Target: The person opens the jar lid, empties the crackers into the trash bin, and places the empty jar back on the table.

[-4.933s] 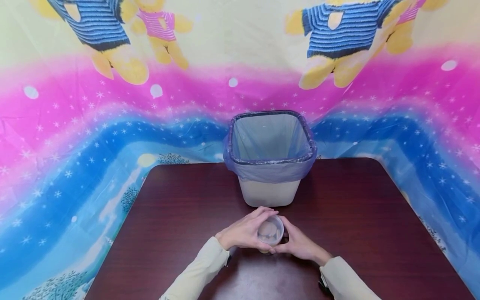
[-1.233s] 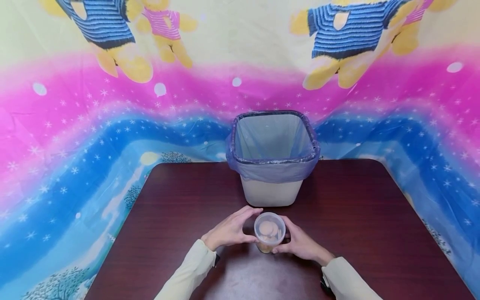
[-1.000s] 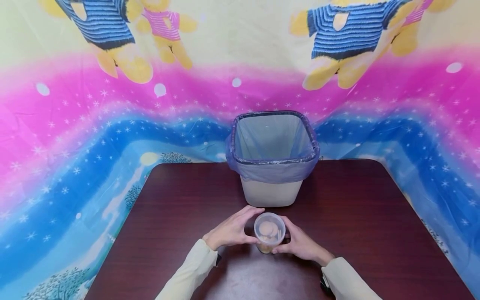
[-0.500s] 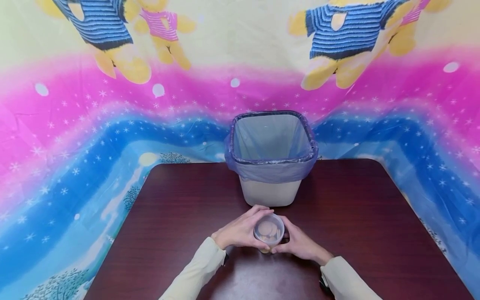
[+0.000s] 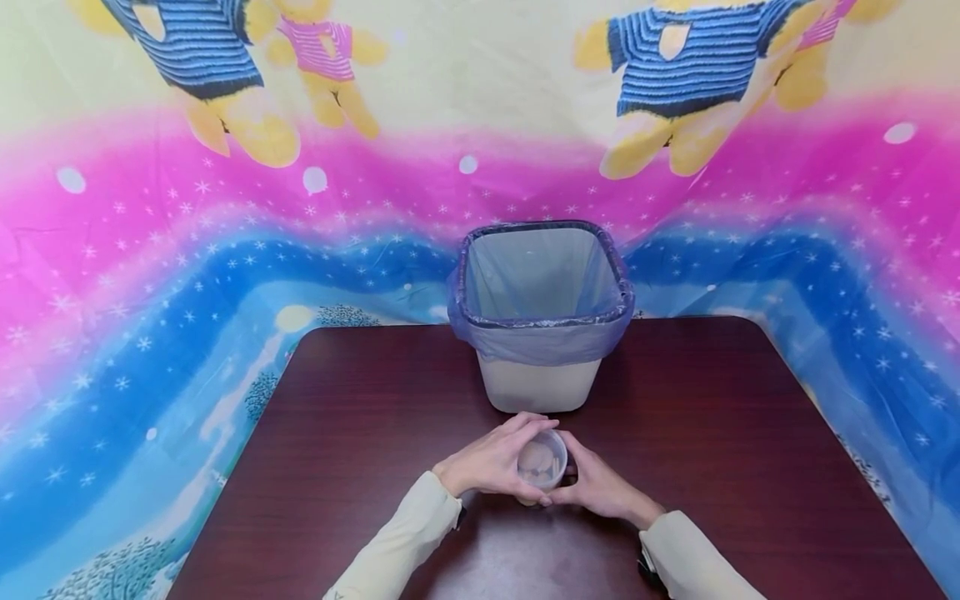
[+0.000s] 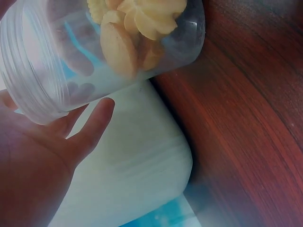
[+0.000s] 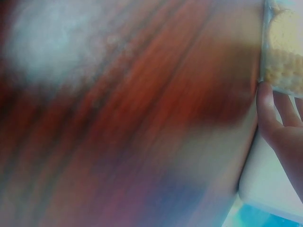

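Observation:
A clear round plastic jar [image 5: 542, 464] with a translucent lid stands on the table between my two hands. Cookies [image 6: 151, 19] show through its wall in the left wrist view, one of them flower-shaped. My left hand [image 5: 491, 460] curls its fingers and thumb round the jar's top at the lid. On the other side, my right hand [image 5: 602, 487] grips the jar's body lower down with thumb and fingers. The right wrist view catches only part of the jar [image 7: 284, 52] and my fingers at its base. Some far-side fingertips are hidden by the jar.
Just behind the jar is a pale bin [image 5: 538, 385], lined with a purplish plastic bag [image 5: 543, 343] folded over its rim. The dark reddish-brown table [image 5: 360, 400] reaches back to a printed cloth backdrop [image 5: 390, 183] with bears and snowflakes.
About a second ago my left fingers were spread wider around the lid; they have since wrapped round it and swung rightward. My right hand stays on the jar, almost unmoved.

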A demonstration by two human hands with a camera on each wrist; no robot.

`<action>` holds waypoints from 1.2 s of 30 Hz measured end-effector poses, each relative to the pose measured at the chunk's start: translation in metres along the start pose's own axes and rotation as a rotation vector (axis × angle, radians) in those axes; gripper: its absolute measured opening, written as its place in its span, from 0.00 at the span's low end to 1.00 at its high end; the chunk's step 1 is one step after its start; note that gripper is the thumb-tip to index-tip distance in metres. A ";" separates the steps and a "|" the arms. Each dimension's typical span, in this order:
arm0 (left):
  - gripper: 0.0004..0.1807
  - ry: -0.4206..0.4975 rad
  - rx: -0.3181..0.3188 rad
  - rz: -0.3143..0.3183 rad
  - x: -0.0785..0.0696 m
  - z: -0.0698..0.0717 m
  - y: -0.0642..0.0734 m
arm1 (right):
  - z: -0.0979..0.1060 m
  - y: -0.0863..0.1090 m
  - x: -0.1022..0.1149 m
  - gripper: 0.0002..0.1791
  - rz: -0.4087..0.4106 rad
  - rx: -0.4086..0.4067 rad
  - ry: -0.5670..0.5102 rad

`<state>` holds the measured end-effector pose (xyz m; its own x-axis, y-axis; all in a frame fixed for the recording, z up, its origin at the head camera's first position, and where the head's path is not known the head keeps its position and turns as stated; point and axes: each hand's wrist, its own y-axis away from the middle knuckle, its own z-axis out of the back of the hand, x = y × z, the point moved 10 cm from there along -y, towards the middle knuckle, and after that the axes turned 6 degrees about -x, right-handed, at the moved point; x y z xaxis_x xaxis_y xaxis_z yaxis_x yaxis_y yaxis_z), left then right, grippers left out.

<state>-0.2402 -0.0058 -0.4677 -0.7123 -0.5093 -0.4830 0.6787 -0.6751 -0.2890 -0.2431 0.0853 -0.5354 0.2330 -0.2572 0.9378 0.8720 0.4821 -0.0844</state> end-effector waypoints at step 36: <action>0.53 0.032 -0.002 0.013 0.010 0.007 0.016 | -0.003 -0.001 -0.004 0.49 0.009 0.014 -0.068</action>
<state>-0.2374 -0.0255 -0.4716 -0.6973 -0.5006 -0.5130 0.6883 -0.6673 -0.2845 -0.2437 0.0831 -0.5403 0.2104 -0.1958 0.9578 0.8637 0.4962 -0.0882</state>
